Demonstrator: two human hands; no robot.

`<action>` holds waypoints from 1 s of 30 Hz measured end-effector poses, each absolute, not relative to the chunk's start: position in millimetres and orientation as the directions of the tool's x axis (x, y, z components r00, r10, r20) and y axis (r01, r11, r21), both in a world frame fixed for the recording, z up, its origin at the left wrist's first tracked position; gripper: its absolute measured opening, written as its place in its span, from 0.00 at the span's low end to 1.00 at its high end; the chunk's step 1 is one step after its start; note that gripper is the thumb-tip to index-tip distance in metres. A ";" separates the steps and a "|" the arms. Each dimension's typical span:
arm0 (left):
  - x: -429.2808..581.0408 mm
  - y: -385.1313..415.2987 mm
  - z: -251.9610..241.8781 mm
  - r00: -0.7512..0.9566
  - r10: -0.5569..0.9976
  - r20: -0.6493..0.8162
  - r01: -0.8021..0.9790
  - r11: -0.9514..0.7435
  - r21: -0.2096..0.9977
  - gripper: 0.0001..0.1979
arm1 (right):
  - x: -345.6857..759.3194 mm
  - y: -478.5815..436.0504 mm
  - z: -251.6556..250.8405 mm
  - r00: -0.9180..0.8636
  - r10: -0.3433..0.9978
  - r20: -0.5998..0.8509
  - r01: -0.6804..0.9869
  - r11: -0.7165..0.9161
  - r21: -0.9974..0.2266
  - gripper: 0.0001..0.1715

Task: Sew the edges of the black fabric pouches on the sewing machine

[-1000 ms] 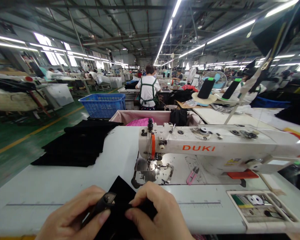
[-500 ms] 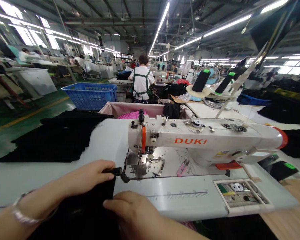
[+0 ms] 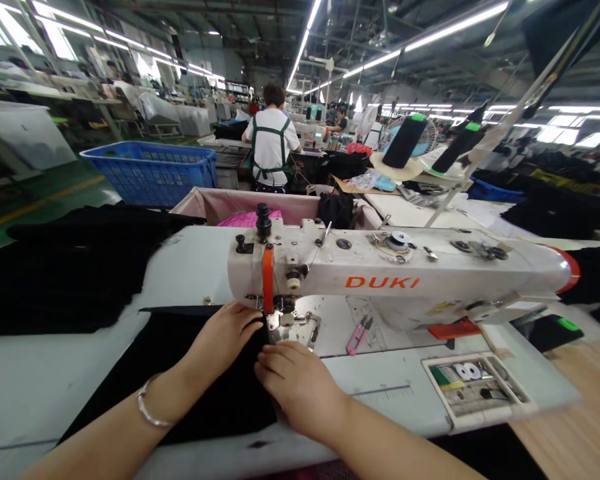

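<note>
A piece of black fabric (image 3: 215, 393) lies on the pale sewing table, its right edge at the needle area of a white DUKI sewing machine (image 3: 325, 273). Beside the orange guard (image 3: 268, 280), my left hand (image 3: 225, 337) grips the fabric close to the presser foot, fingers together. Nearer to me, my right hand (image 3: 300, 383) has its fingers curled on the right edge of the same fabric. The fingertips of both hands are partly hidden. Pink thread snips (image 3: 359, 335) lie on the machine bed, right of the needle area.
At left is a pile of black fabric (image 3: 65, 273). An inset tray (image 3: 443, 395) with bobbins sits at the table's right. Behind the machine stand a pink-lined bin (image 3: 300, 205), a blue basket (image 3: 155, 173) and black thread cones (image 3: 405, 141). A co-worker (image 3: 273, 143) faces away.
Both hands have moved forward, bringing the black fabric up to the needle area, where it now lies spread flat. A small dark end that stuck out from my left hand no longer shows. The view has shifted.
</note>
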State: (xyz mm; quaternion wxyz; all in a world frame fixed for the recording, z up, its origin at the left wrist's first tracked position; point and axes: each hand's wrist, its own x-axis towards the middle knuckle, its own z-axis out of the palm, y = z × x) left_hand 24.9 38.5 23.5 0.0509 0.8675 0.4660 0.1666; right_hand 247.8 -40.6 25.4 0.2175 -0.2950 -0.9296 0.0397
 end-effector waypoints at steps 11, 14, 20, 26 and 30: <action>0.1 34.7 14.5 0.679 0.666 0.310 0.643 -0.743 0.188 0.19 | 242.0 -43.9 19.9 -0.684 0.596 0.421 0.547 0.801 -0.245 0.24; 1.4 31.1 18.6 0.684 0.651 0.330 0.628 -0.755 0.188 0.20 | 243.3 -44.5 20.1 -0.714 0.558 0.422 0.522 0.827 -0.209 0.24; 3.5 22.6 22.0 0.648 0.675 0.352 0.645 -0.732 0.218 0.22 | 243.0 -47.3 23.3 -0.701 0.533 0.474 0.523 0.836 -0.167 0.21; 5.9 23.7 24.2 0.621 0.712 0.328 0.660 -0.700 0.272 0.18 | 244.3 -50.5 25.1 -0.702 0.541 0.463 0.511 0.836 -0.201 0.24; 9.2 23.5 28.4 0.620 0.724 0.302 0.662 -0.690 0.293 0.17 | 246.5 -48.6 27.4 -0.705 0.544 0.455 0.511 0.835 -0.206 0.23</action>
